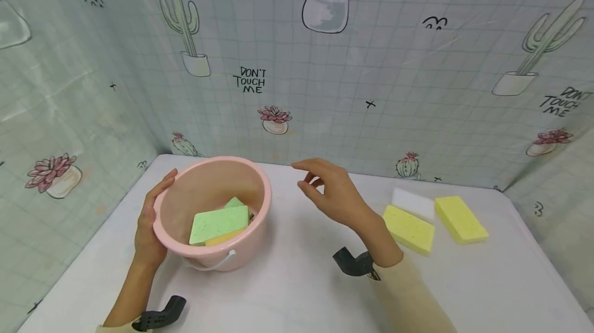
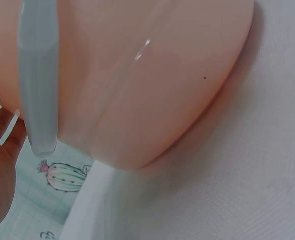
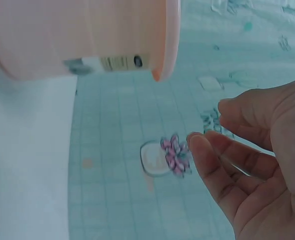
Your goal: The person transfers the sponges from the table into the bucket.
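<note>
Shows pink on the bucket at left, speckled green on a sponge inside, yellow on two blocks at right (white behind), cacti over gridded backdrop.

Diffuse, muted light, wrist views hazy.

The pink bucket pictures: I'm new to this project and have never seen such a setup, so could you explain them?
There's no robot here, just a person working bare-handed. The widest picture comes from a head-worn camera; the others come from cameras worn on each wrist. The left hand holds the side of a pink bucket on a white table. Inside the bucket are a green sponge, another green piece and a yellow piece. The right hand is in the air beside it, holding nothing. Towards the right of the table lie a white block and two yellow sponges.
</note>
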